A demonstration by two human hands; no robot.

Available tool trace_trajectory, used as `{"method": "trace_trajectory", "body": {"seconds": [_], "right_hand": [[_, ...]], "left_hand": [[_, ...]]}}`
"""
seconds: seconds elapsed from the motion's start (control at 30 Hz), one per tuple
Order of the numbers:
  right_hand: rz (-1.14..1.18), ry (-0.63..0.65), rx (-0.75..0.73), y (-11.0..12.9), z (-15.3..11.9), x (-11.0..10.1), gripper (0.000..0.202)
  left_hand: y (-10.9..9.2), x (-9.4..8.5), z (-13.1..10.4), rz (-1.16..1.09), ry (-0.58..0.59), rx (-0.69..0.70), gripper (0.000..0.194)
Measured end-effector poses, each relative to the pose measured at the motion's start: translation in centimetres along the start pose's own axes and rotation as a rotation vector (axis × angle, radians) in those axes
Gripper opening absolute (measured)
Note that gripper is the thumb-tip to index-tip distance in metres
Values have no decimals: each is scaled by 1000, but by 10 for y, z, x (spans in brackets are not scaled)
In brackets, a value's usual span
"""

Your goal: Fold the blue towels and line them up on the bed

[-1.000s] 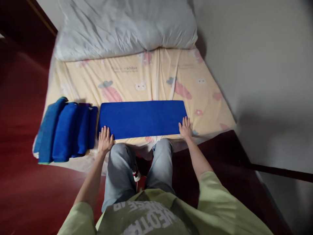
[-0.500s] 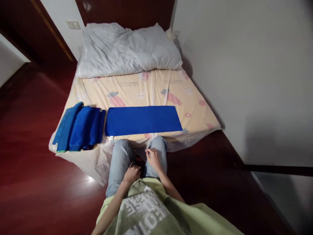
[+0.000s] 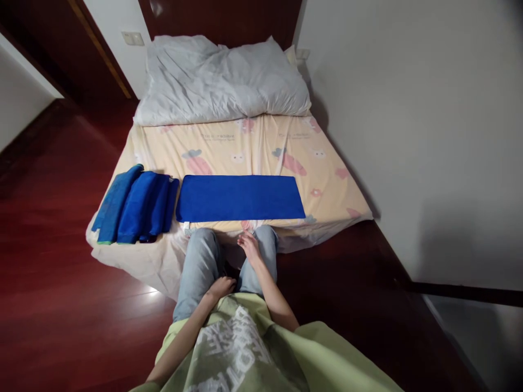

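Note:
A blue towel [image 3: 241,197] lies flat on the bed as a long rectangle, with a small white tag at its near left corner. To its left, several blue towels [image 3: 139,206] are folded and lean over one another near the bed's corner. My right hand [image 3: 249,246] is raised by my right knee, just short of the flat towel's near edge; its fingers are stretched out, with nothing in them. My left hand [image 3: 223,286] rests in my lap by the left thigh. Its fingers bend down out of sight, and no held thing shows.
The bed [image 3: 343,188] has a yellow sheet printed with carrots, its near edge right before my knees. A grey-white pillow or quilt [image 3: 224,81] lies at the headboard. A wall [image 3: 408,136] borders the right side; dark red floor [image 3: 61,245] is at the left.
My right hand has risen slightly toward the bed edge, and its fingers have straightened. My left hand stays in the lap, its fingers now more hidden. The towels lie as before; the view has shifted slightly.

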State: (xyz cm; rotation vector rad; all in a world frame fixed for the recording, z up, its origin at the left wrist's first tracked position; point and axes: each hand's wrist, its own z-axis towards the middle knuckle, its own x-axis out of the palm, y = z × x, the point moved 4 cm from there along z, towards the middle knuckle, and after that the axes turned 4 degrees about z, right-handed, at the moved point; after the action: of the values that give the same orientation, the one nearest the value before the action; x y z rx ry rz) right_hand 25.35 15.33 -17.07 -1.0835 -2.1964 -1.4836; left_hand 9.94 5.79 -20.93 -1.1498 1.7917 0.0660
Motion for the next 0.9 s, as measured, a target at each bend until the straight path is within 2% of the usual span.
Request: {"method": "trace_trajectory", "body": {"seconds": [0.17,0.43,0.5,0.57,0.63,0.7,0.8,0.9], "right_hand": [[172,-33,43,-5,24,5,31],[290,-135,17,-5,58,12,10],[305,-130,17,-5,63,12,5],[315,-136,24,-6,67,13,4],[328,-164,27,-6,71,14,6],[342,-208,27,-5,74,15,8],[335,-280,27,-4,75,16,12],[285,-305,22,-4,76,14,13]], "left_hand": [[-1,1,4,5,22,-32,23],[-4,-5,0,-74,67,-51,24],[-6,-10,0,-132,40,-32,25],[-6,-23,3,-197,-3,7,26],[-3,-47,9,-246,-40,61,28],[5,-84,20,-269,-72,120,30],[25,-166,48,-222,-140,163,31],[50,-261,91,-86,-246,79,34]]}}
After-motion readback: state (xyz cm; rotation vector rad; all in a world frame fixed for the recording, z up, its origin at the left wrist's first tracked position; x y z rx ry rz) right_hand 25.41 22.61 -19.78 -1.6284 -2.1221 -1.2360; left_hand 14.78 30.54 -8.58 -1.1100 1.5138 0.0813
